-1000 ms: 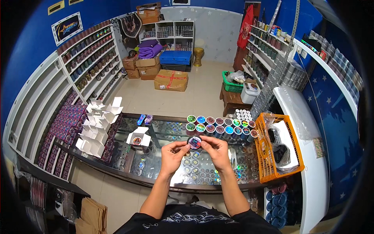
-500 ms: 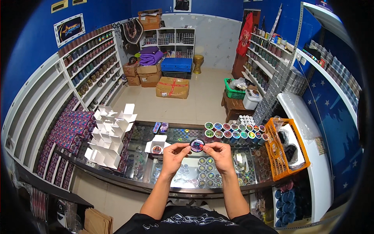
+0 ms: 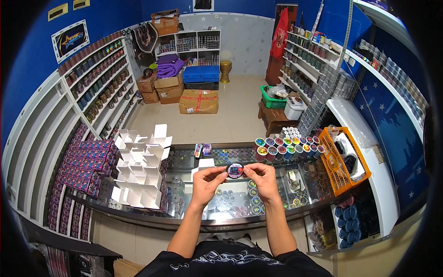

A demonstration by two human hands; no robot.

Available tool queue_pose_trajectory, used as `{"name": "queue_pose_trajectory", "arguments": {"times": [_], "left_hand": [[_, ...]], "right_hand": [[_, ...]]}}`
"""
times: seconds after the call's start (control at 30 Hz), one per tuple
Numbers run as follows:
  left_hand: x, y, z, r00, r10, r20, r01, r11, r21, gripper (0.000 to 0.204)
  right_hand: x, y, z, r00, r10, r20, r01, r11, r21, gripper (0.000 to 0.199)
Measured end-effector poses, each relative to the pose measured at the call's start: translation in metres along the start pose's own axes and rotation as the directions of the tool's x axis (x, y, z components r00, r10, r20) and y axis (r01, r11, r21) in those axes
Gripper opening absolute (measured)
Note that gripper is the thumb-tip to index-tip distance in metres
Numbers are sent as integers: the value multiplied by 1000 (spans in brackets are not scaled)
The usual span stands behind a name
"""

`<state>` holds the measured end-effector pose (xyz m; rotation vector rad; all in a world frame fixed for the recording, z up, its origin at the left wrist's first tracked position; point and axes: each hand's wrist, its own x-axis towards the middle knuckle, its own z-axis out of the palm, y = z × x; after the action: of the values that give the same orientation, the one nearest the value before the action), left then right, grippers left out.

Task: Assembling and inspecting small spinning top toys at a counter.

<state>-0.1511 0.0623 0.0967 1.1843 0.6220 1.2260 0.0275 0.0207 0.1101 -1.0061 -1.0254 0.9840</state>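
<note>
Glass-topped desk [image 3: 184, 217] fills the shop's foreground; above it a small round jar [image 3: 235, 170] is pinched between the left hand [image 3: 208, 182] and right hand [image 3: 264, 179] (fingertips only). A slip could drop it onto the glass. Colourful-lidded jars [image 3: 286, 146], white folded boxes [image 3: 140, 171] and an orange basket [image 3: 342, 161] flank it.

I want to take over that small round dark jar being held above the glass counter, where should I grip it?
Pinch the small round dark jar by its rim, coming from the top or bottom edge: the left hand and right hand already occupy its left and right sides, and its flat face is turned toward the camera.
</note>
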Motion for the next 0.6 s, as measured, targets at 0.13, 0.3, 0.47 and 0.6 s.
{"name": "queue_pose_trajectory", "arguments": {"times": [0.13,0.3,0.47,0.6], "left_hand": [[-1,2,-5,999,12,39,-11,1000,-26,24],[4,4,-7,1000,24,2,-24,999,37,27],[16,13,-3,976,130,175,-175,946,273,25],[17,15,15,980,85,178,-126,963,237,30]], "right_hand": [[-2,0,14,999,-5,-53,5,1000,10,9],[-5,0,12,1000,13,23,-11,999,-45,12],[5,-16,9,996,1,94,8,996,-91,20],[9,-16,2,992,20,122,-16,999,-37,17]]}}
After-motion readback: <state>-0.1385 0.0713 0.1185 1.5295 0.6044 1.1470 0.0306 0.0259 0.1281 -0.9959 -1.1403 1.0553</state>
